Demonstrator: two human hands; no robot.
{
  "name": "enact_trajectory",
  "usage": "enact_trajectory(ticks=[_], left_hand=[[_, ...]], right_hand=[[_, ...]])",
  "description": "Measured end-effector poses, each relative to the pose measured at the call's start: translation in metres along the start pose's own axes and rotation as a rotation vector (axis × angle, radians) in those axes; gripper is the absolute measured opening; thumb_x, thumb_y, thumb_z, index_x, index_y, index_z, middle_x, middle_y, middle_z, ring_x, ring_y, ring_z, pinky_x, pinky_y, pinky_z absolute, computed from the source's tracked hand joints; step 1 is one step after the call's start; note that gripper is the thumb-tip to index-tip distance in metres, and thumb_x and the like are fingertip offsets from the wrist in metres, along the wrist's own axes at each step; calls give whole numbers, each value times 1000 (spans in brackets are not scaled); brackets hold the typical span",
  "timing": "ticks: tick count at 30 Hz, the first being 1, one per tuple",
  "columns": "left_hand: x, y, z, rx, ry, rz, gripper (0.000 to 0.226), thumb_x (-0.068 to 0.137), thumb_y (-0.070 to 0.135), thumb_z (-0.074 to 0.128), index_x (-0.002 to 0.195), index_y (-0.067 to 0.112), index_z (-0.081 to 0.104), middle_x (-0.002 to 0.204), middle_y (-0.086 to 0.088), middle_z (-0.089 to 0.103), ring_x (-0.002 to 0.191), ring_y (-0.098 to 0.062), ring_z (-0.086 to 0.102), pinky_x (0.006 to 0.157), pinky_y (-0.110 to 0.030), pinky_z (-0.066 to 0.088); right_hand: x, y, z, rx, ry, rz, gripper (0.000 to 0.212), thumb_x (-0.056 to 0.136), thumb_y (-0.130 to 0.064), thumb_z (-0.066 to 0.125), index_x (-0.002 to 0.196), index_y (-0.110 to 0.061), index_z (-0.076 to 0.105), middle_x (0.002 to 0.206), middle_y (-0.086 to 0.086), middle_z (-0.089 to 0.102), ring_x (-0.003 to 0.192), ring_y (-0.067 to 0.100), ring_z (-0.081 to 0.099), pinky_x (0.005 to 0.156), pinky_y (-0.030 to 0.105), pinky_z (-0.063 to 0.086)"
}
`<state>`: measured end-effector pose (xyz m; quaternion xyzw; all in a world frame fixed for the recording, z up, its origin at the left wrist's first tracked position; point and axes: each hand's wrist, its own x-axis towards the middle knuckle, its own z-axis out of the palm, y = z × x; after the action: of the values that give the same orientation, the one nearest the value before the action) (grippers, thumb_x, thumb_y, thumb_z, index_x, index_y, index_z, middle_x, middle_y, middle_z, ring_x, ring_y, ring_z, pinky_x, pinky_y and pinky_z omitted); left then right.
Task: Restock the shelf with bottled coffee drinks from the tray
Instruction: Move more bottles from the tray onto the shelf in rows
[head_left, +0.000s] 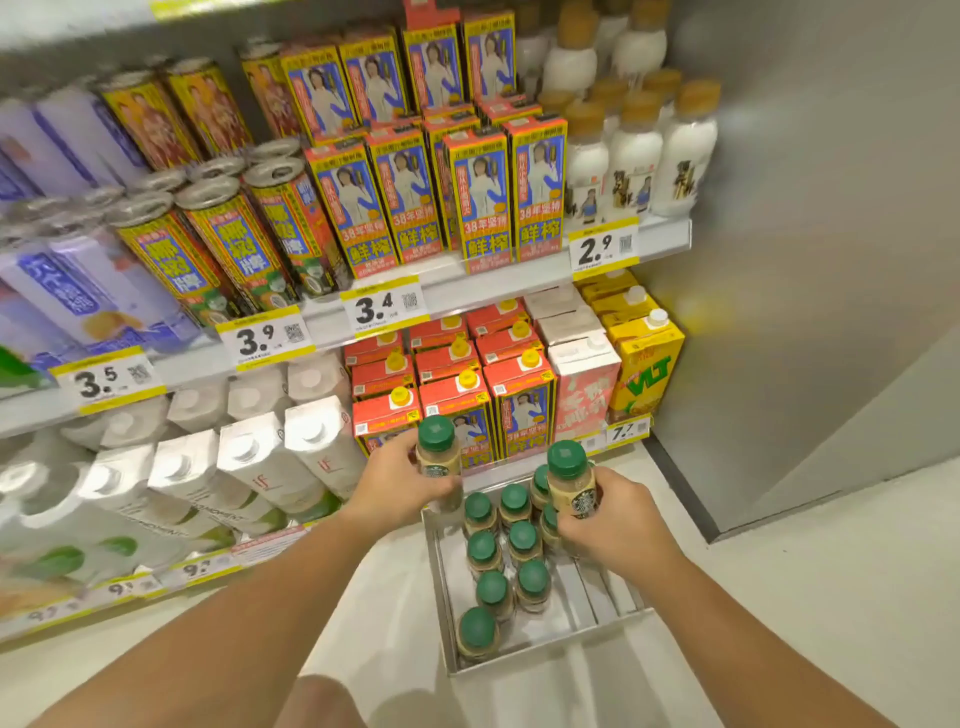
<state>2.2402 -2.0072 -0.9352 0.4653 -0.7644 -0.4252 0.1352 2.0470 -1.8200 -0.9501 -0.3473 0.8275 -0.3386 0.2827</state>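
Observation:
A metal tray lies on the floor in front of the shelf, with several green-capped coffee bottles standing in it. My left hand grips one coffee bottle lifted above the tray's far left corner. Over the tray's right side, my right hand grips a second coffee bottle. Both held bottles are upright, in front of the bottom shelf's red cartons.
The shelving is packed: white cartons at lower left, a yellow carton at lower right, cans and blue cartons on the middle shelf, white bottles at right. A grey wall panel stands to the right.

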Motion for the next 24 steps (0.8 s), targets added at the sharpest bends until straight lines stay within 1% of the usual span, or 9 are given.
enact_trajectory(ticks=[3,5,7,9,11,14,18,21,24], left_hand=[[-1,42,-25,-20,-39,77,37,70,12,86,100,25,67,82,14,68,63,13,57,59,-7,40],[-1,71,-42,-16,-60,121,40,71,17,86,106,23,68,89,12,70,72,9,61,61,-5,41],[1,103,-60,-32,-67,166,39,71,19,86,105,25,69,95,10,73,81,1,65,68,-11,45],[2,139,-79,-57,-73,237,33,70,16,86,98,25,69,92,8,75,82,-4,69,71,-18,49],[2,179,-98,-63,-63,330,29,71,12,85,95,21,70,88,6,76,77,-2,68,69,-16,50],[-3,239,-132,-61,-57,427,22,75,9,81,94,14,70,82,6,74,64,3,62,60,-10,45],[-8,310,-182,-81,21,523,18,71,13,79,86,13,70,73,0,73,60,-7,62,59,-27,50],[-11,363,-220,-68,96,587,22,71,18,78,85,6,67,67,-4,69,55,-12,58,55,-30,48],[-17,415,-250,-70,172,616,34,70,24,81,92,2,67,74,-8,73,57,-11,62,55,-34,54]], right_hand=[[5,-43,-32,25,42,-64,20,69,-34,75,83,-25,64,76,-6,71,72,6,65,68,33,56],[8,-74,-55,30,74,-104,27,67,-36,77,89,-24,66,81,-7,72,74,6,66,69,32,56],[11,-107,-78,52,104,-142,31,66,-36,78,92,-24,66,84,-7,72,77,8,67,69,33,56],[12,-143,-104,81,129,-198,27,69,-31,79,91,-24,65,83,-7,72,76,11,67,66,32,56],[12,-180,-131,84,182,-249,26,70,-30,79,91,-22,66,82,-7,72,76,10,67,66,31,56],[12,-232,-171,90,290,-303,25,70,-30,79,89,-20,66,81,-8,71,76,6,66,66,27,54],[6,-303,-223,86,412,-409,26,66,-35,77,86,-21,69,78,-8,72,77,8,66,70,30,54],[-5,-356,-262,75,472,-483,17,71,-30,74,78,-17,66,71,-7,68,68,8,61,60,26,47],[-5,-397,-292,109,501,-543,17,75,-30,72,79,-15,66,72,-5,66,64,11,57,53,25,43]])
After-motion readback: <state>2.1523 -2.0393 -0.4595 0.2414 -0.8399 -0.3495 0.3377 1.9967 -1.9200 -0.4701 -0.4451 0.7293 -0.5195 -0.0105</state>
